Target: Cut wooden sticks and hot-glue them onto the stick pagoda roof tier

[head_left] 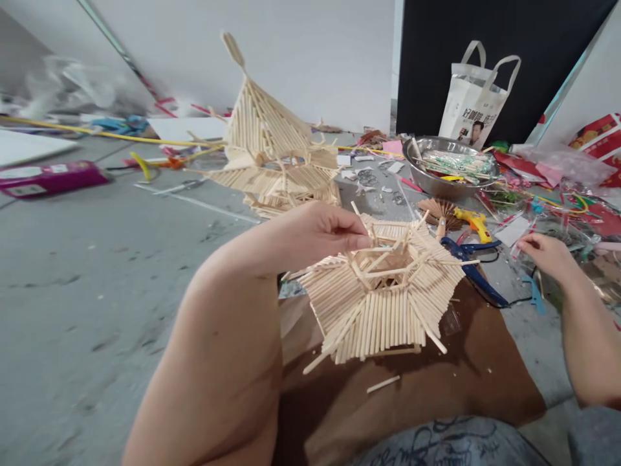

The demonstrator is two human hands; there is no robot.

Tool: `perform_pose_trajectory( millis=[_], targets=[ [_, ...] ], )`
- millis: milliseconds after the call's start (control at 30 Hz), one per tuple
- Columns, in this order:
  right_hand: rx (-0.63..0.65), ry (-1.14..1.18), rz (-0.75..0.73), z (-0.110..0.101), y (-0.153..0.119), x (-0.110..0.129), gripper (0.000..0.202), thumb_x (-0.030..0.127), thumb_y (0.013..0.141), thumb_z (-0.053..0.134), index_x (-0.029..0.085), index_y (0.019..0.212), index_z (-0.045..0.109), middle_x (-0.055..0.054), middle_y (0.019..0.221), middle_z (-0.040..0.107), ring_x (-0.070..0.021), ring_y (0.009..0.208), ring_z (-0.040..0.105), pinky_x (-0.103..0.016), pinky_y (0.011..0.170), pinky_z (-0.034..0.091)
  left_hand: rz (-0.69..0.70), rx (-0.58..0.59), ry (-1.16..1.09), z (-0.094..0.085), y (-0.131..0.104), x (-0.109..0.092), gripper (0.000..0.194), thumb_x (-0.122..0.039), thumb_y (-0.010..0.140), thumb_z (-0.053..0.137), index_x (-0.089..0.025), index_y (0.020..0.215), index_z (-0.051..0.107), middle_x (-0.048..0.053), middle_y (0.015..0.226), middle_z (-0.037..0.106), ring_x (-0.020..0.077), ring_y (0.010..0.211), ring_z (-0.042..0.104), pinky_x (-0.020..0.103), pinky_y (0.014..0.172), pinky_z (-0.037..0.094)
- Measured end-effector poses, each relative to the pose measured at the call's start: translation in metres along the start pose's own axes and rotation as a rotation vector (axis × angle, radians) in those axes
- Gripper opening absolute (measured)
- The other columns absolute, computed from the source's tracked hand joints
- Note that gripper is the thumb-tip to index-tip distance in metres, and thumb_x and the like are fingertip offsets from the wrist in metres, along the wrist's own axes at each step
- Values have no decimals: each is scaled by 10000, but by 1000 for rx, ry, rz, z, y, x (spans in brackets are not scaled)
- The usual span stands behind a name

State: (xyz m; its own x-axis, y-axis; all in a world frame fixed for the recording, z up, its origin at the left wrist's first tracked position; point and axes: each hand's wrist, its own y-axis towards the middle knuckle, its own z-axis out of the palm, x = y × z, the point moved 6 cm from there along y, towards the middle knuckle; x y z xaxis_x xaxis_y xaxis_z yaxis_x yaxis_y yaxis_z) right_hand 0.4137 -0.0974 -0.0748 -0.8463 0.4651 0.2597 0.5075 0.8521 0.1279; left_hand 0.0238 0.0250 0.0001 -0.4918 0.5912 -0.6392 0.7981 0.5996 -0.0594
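Note:
A star-shaped roof model (383, 323) built of thin wooden sticks is before me, with a raised ring of sticks round its central opening. My left hand (339, 230) has its thumb and fingers closed in a pinch at the far left of that ring; its fingertips partly cover the sticks there. Off to the right, my right hand (546, 255) is apart from the model, thumb and fingers pinched together above the clutter. What it holds, if anything, is too small to make out. One loose stick (383, 384) lies on the brown board (495, 362) under the model.
Behind stands a taller pointed stick tower (272, 123). A yellow glue gun (473, 223), blue-handled pliers (478, 275) and a brown paper fan (440, 213) lie right of the model. Farther back are a metal bowl (412, 171) of sticks and a white bag (473, 103).

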Motion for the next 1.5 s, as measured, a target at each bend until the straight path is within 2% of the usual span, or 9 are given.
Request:
perform_pose_trajectory(
  millis=[233,433,667,800,900,1000,1167,1400,1500],
  targets=[
    [-14,-62,-26,16,9,5,319,402,759,448,191,868,661,-70,804,687,-207,720,608,-299,655,416,-31,24,4,2,0,1,271,-365,747,470,-139,651,585,-20,552,461,82,535,381,194,503,317],
    [47,-130,-53,40,48,30,332,390,782,425,192,888,669,-96,924,692,-209,853,610,-275,683,391,3,23,11,0,-1,-1,295,-377,769,458,-148,622,573,-23,524,439,83,507,366,196,472,294],
    [211,-159,-31,75,89,37,319,452,723,519,173,607,624,-86,664,649,-175,627,570,-259,501,312,84,-7,55,1,-6,-7,254,-374,758,523,-156,709,644,17,714,597,112,661,521,217,622,389],
    [238,-89,-40,81,97,40,321,398,704,556,186,466,517,-29,477,529,-133,490,472,-256,461,275,98,-172,130,-4,-11,-13,186,-292,750,550,-157,694,665,44,844,579,125,755,538,249,718,405],
    [245,16,-15,81,97,39,336,363,682,573,192,411,471,7,385,440,-110,408,400,-253,434,261,88,-261,125,-9,-15,-17,169,-269,750,551,-153,696,662,39,822,574,117,721,530,249,691,405],
    [236,173,12,75,90,39,324,360,664,584,193,412,468,15,360,434,-104,369,388,-251,407,270,58,-346,53,-16,-18,-17,184,-265,762,533,-139,666,627,6,655,551,86,593,479,218,574,375],
    [244,503,11,51,69,46,162,358,659,613,221,594,557,-9,489,594,-153,448,520,-275,447,403,30,-363,-40,-21,-20,-12,164,-239,763,516,-135,643,557,-39,529,445,52,491,357,185,462,294],
    [241,903,-30,-10,42,67,135,334,663,686,229,705,611,-44,617,644,-175,570,600,-301,560,475,28,-349,-152,-23,-23,-10,139,-224,774,515,-152,656,498,-42,525,420,53,467,330,207,444,266],
    [137,868,-170,-40,29,89,161,345,656,690,205,695,620,-49,598,636,-166,549,590,-296,544,465,1,-337,-177,-24,-25,-9,139,-237,778,517,-150,670,517,-35,509,437,63,475,359,224,462,277]
  ],
)
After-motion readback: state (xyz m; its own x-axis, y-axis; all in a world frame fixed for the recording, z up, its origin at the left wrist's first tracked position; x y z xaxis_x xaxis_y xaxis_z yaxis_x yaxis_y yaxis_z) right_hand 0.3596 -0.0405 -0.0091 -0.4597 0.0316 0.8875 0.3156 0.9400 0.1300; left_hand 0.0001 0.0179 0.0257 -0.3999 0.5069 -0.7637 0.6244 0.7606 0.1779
